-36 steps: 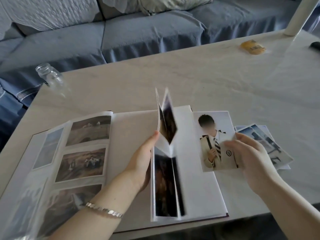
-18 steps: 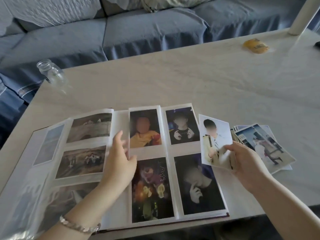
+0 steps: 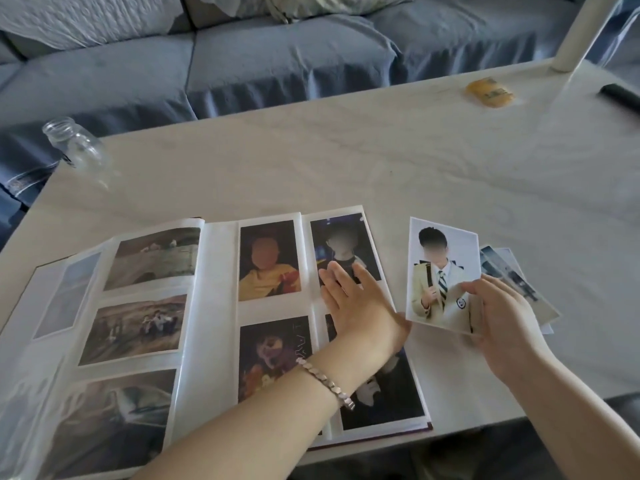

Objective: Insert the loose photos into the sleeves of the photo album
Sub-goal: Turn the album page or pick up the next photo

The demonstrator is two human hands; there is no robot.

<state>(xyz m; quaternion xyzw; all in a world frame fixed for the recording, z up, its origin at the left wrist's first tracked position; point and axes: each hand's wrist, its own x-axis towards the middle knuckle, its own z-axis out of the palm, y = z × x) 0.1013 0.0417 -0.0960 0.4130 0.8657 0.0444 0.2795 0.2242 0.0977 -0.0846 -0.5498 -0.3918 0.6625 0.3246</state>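
Observation:
The photo album point(image 3: 221, 306) lies open on the table near the front edge, with filled sleeves on both pages. My left hand point(image 3: 360, 306) rests flat with fingers spread on the right-hand page, over two of its photos. My right hand point(image 3: 498, 320) holds a loose portrait photo point(image 3: 440, 271) of a person in a cream jacket, just right of the album and lifted above the table. A small pile of loose photos point(image 3: 519, 285) lies on the table behind that hand, partly hidden.
A clear glass jar point(image 3: 78, 147) lies on its side at the table's far left corner. A yellow packet point(image 3: 490, 93) and a dark object point(image 3: 620, 97) sit far right. A white post point(image 3: 581, 32) stands there. A blue sofa point(image 3: 277, 64) runs behind the table.
The standing album page has fallen flat to the left. My left hand moved from the page's edge across to the right-hand page. The held photo stays in my right hand, now tilted more upright.

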